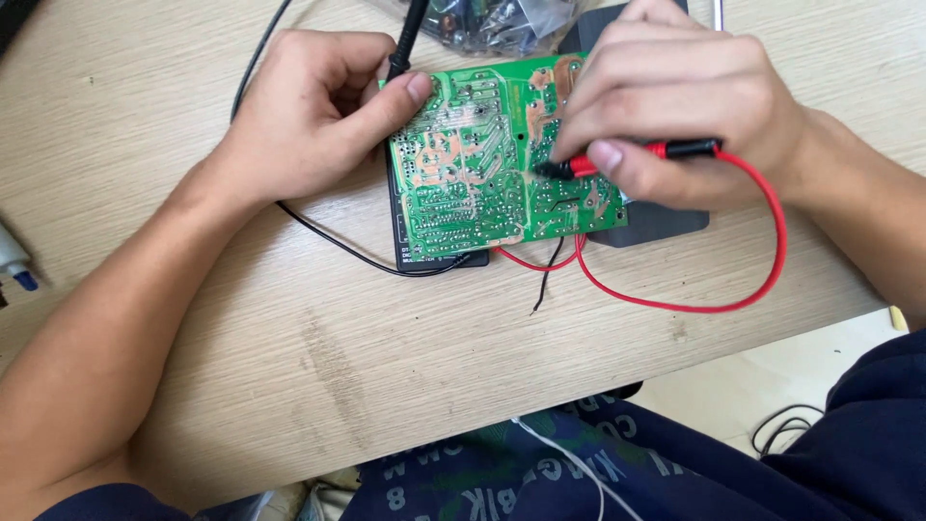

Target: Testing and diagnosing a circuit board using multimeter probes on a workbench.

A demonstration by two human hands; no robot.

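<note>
A green circuit board (473, 183) lies solder side up on the wooden table (289, 347). My left hand (309, 111) grips a black test probe (405, 39), with its thumb pressed on the board's upper left corner. My right hand (675, 116) holds a red test probe (627, 156) sideways, its dark tip touching the board near the middle. The red lead (752, 280) loops down to the right and back under the board. The black lead (328, 236) runs beneath my left hand.
A black device (439, 259) lies under the board, and a dark pad (656, 220) sits beneath its right side. Clear plastic bags of parts (492, 24) rest at the top. A pen-like item (14, 260) is at the left edge. The table's front edge runs near my lap.
</note>
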